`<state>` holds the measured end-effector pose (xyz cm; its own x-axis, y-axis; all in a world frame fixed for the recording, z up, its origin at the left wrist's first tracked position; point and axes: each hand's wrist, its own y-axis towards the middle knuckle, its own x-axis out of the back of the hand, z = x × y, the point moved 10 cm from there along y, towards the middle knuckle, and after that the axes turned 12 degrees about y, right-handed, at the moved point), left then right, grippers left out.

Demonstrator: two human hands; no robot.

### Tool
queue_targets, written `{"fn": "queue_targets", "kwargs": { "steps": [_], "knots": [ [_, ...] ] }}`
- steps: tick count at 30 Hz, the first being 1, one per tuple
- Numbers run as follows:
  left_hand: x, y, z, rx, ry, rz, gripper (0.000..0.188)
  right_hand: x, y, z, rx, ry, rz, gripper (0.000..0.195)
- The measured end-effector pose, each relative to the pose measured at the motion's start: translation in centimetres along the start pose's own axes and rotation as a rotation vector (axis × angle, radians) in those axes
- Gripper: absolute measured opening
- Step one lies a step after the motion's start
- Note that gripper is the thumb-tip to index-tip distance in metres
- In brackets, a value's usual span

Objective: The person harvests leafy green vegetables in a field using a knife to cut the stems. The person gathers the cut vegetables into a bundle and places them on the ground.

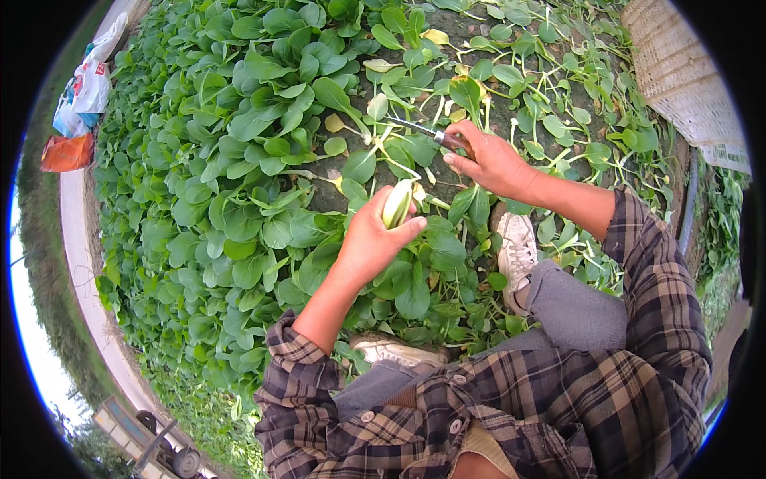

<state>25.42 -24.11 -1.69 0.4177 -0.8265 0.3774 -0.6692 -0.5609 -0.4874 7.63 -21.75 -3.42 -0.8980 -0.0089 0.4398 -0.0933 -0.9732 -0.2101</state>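
My left hand [380, 230] is closed around a leafy green plant, probably bok choy; its pale stalk base [398, 203] points up between thumb and fingers. The plant's leaves [413, 293] hang below the hand. In my right hand [494, 158] is a knife [440, 136] with a brown handle and a metal collar. Its dark, narrow blade points left over loose leaves and cut stalks, apart from the held plant. Just left of the blade, standing greens [323, 99] border the strip of bare soil [335, 194].
Dense rows of greens [203, 197] fill the left side. Cut leaves [556, 126] litter the ground at right, beside a white plastic crate [679, 72]. My shoes [517, 251] stand among leaves. Plastic bags [90, 87] and a vehicle [146, 440] are by the pale path [81, 239].
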Motion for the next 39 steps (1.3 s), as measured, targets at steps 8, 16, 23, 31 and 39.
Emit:
{"fn": "queue_targets", "kwargs": {
  "steps": [8,16,23,31,39],
  "knots": [
    [-9.2,-6.6,9.2,-0.224,1.228,0.341,0.033,-10.6,-7.1,-6.1,-0.108,-0.358,0.701,0.041],
    [-8.2,-7.8,9.1,-0.393,1.165,0.109,0.018,-13.2,-6.6,-6.0,-0.017,-0.482,0.649,0.043],
    [-7.6,-7.9,8.0,-0.462,1.109,0.037,0.011,-14.0,-7.0,-5.2,-0.011,-0.526,0.684,0.03],
    [-7.4,-8.9,6.7,-0.493,1.074,0.093,0.01,-13.6,-6.3,-4.8,-0.115,-0.445,0.77,0.03],
    [-1.1,-11.9,1.2,-0.553,0.746,-0.061,0.034,-10.8,-6.0,-5.7,-0.647,0.468,0.586,0.042]
  ]
}}
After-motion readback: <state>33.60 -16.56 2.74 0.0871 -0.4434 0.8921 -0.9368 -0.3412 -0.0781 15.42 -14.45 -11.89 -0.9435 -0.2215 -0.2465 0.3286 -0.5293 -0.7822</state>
